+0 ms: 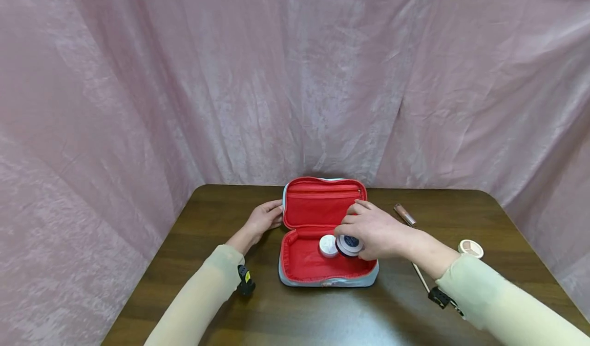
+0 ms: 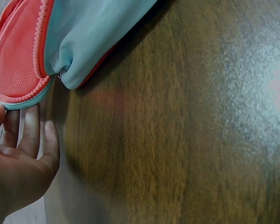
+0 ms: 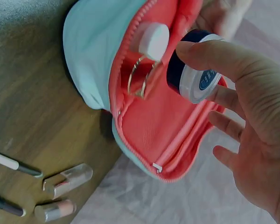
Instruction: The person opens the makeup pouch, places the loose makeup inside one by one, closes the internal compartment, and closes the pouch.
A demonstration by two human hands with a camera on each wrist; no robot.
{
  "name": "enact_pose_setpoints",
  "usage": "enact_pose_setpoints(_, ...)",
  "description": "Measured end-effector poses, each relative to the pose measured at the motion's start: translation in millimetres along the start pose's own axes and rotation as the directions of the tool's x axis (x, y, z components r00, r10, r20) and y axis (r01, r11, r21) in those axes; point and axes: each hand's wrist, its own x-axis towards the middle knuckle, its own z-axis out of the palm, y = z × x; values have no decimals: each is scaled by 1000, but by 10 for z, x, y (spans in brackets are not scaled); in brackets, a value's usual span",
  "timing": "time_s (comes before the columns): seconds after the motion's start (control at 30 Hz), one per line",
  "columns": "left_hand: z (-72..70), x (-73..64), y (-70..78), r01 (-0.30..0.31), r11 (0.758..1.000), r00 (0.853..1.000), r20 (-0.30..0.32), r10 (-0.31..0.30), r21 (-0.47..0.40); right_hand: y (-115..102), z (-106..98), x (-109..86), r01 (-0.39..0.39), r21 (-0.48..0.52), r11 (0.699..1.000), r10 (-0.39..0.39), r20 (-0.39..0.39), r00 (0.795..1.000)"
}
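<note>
Dark-lidded jar (image 1: 349, 246), pinched by the right hand (image 1: 375, 231), hangs tilted over the pouch (image 1: 301, 268) at lower centre, which the left hand (image 1: 264, 219) grips.

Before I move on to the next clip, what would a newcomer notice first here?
Probably the bright red lining of the open pouch, standing out at the middle of the dark wooden table. Next, the dark-lidded jar held in the right hand over the pouch's lower half. Behind everything hangs a broad pink curtain.
</note>
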Motion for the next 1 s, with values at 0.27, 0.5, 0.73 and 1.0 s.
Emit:
enact_pose_setpoints(0.27, -5, 5, 88, -9, 1000, 1000, -2, 9, 2, -37, 72, 132, 134, -57, 989, -132, 38, 990)
enact_pose_setpoints(0.5, 2, 45, 140, -11, 1000, 1000, 6, 11, -3, -19, 63, 161, 160, -66, 985, -157, 47, 986)
enact_pose_setpoints(0.73, 12, 50, 143, -14, 1000, 1000, -6, 14, 10, -57, 132, 174, 198, -37, 980, -196, 49, 979)
enact_pose_setpoints(1.0, 11, 58, 130, -17, 1000, 1000, -3, 18, 3, -51, 219, 170, 234, -84, 969, -227, 86, 970)
